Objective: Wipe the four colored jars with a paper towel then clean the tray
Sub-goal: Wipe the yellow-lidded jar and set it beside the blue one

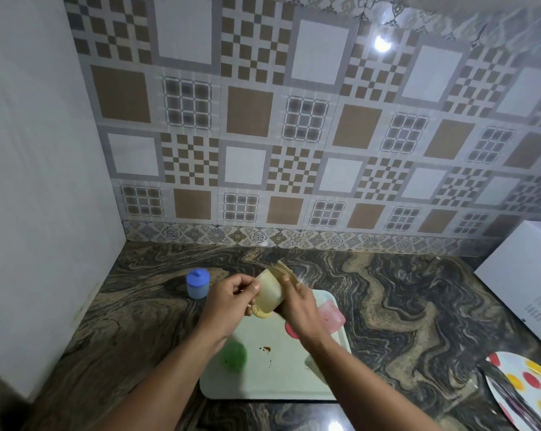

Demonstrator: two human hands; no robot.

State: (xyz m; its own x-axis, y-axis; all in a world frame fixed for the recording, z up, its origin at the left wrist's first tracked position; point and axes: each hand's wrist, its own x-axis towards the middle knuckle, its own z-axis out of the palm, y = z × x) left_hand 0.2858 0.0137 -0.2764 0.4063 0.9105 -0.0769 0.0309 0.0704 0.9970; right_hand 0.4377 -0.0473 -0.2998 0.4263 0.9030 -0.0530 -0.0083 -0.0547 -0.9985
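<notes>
**Above the tray's far edge: yellow jar under the towel, two jars and the tray to go**

Between the two hands, the yellow jar [270, 289] is held tilted over the far end of the tray [272, 381]. The left hand [228, 301] has its fingers curled round the lid end, thumb lying along the jar's side. The right hand [297, 309] presses a brownish paper towel [283, 269] against the jar's other side; its fingers look fairly straight, but blur hides whether they pinch the paper.

Beyond the left fingers, well apart on the countertop [403, 290], the blue jar [197, 283] stands upright off the tray, which suggests it is already wiped. Just right of the right hand's fingers, the pink jar [333, 315] lies on its side on the tray; the green jar [233, 356] sits under the left forearm. Both probably wait their turn.

The tray carries a brown smear [266, 349] near its middle, so its cleaning looks not yet started. By this reckoning the job is roughly a third done.
</notes>
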